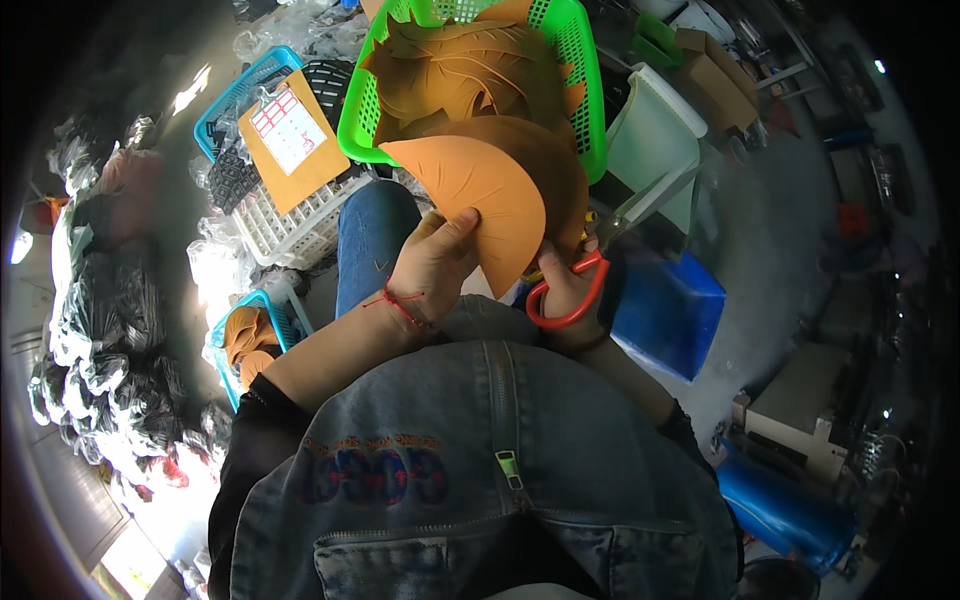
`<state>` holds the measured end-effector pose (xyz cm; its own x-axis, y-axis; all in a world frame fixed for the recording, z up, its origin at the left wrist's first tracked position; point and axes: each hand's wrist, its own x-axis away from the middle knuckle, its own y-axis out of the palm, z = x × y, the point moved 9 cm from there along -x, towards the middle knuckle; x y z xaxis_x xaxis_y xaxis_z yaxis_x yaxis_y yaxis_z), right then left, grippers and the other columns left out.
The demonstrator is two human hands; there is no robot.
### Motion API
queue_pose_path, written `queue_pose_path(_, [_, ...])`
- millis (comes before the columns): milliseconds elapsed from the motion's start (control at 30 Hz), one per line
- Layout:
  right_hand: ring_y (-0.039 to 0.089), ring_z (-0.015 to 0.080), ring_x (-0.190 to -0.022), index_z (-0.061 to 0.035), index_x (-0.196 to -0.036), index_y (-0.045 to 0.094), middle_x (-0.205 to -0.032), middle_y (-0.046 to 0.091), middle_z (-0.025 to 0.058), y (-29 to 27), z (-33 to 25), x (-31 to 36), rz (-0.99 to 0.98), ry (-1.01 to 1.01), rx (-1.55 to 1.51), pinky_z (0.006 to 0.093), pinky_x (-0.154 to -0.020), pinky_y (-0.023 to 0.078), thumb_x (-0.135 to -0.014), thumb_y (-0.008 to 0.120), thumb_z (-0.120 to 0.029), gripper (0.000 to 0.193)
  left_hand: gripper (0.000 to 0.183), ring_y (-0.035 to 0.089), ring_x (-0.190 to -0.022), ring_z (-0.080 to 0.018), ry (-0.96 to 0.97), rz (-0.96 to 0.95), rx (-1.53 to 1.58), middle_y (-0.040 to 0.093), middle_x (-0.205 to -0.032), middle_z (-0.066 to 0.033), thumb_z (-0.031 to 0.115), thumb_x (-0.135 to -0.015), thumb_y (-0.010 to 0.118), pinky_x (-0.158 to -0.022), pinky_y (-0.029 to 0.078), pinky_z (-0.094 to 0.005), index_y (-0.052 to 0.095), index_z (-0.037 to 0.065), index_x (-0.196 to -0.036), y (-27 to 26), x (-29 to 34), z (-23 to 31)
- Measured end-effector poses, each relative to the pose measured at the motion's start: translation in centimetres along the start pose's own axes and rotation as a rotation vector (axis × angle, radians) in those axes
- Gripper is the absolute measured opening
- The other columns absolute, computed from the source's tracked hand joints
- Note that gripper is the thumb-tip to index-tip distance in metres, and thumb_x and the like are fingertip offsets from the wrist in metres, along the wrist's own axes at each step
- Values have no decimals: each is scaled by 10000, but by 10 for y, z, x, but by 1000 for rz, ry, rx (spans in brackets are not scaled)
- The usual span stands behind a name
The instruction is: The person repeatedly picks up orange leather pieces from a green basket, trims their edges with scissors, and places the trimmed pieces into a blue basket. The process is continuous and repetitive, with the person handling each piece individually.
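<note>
My left hand [437, 258] pinches an orange, leaf-shaped curved sheet [485, 190] between thumb and fingers; thin raised lines run across its surface. A pair of scissors [585, 297] with red handles is in my right hand [566, 284], its metal blades pointing up and to the right, away from the sheet. My right fingers also meet the sheet's lower right edge, but I cannot tell whether they grip it. Just beyond my hands stands a bright green basket [358, 125] heaped with similar orange-brown sheets [470, 70].
A blue basket [205, 128] and a white crate [285, 240] stand at the left, with a clipboard [290, 140] on top. Lower left, a small blue basket [232, 395] holds orange pieces. On the right are a pale bin [655, 130], a blue bin [670, 315] and a cardboard box [712, 75].
</note>
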<state>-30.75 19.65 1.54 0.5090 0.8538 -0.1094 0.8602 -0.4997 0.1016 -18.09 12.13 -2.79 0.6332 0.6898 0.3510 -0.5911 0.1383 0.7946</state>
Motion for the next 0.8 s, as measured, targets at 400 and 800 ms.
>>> queue_pose_path(400, [509,131,-920,9,-1124,444,-1017,519,79,-49,-3,-15,188,-9,15,263,-808,414,-840,611,-123,355,426,565,-1076,-201,-100,-134,-188,579,-1187,-90,149,-876,635,-921,451,-327,480,10,-1248,-1,-6,-3])
queue_pose_path(800, [537,181,-970,20,-1179,434,-1089,541,116,-17,-11,-25,94,-30,-94,299,-853,424,-845,569,-83,375,295,569,-1044,-176,358,40,-135,590,-1167,-68,118,-940,512,-938,437,-337,493,50,-1226,-19,-6,59])
